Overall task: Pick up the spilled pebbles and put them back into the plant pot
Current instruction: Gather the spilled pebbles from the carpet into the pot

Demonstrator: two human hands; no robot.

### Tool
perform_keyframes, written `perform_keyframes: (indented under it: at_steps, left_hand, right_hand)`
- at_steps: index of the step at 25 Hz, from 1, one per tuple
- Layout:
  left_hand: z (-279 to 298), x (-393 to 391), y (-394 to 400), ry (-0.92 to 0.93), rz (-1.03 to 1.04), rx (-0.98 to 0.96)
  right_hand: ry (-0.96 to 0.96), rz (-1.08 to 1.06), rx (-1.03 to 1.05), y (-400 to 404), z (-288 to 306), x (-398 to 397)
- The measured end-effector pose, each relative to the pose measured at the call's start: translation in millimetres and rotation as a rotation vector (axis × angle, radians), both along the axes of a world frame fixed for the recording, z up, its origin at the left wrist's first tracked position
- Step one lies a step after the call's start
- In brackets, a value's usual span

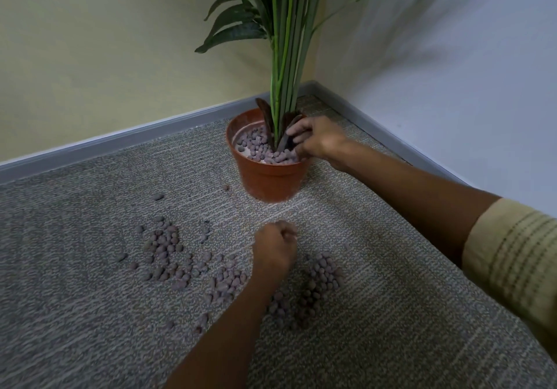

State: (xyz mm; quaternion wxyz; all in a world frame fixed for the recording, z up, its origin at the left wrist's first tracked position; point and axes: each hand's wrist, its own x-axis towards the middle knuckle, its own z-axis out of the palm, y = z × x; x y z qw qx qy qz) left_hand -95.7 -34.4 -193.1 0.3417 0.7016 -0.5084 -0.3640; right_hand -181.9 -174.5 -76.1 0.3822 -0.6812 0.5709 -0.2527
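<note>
A terracotta plant pot (269, 181) stands on the carpet in the room's corner, with tall green stems rising from it and purplish pebbles (265, 149) inside. My right hand (316, 140) reaches over the pot's right rim, fingers spread down onto the pebbles there. My left hand (275, 248) hovers in front of the pot as a closed fist; what it holds is hidden. Several spilled pebbles (168, 253) lie scattered on the carpet left of that fist, with another cluster (319, 280) to its right.
Grey patterned carpet (90, 313) covers the floor. A grey baseboard (120, 138) runs along the yellow wall at left and the white wall at right. The plant's leaves (238, 27) spread overhead. A lone pebble (225, 187) lies beside the pot's base.
</note>
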Motion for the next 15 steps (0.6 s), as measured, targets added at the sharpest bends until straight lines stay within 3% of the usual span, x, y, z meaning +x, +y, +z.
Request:
perform_keyframes:
  at_steps: [4, 6, 10, 12, 15]
  left_hand:
    - [-18, -6, 13, -0.289, -0.358, 0.141]
    - [-22, -10, 18, -0.421, -0.458, 0.172]
    - [-23, -13, 24, -0.551, -0.510, 0.137]
    - [-22, -14, 29, -0.583, -0.498, 0.125]
    - [-23, -16, 36, -0.576, -0.484, 0.107]
  right_hand:
    - [-0.119, -0.006, -0.211, 23, -6, -23]
    - [-0.088, 0.046, -0.165, 42, -23, -40]
    - [0.300, 0.266, 0.187, 72, -84, -74]
    - [0.513, 0.390, 0.172, 82, -114, -82]
    - [0.480, 0.409, 0.057, 95, -129, -78]
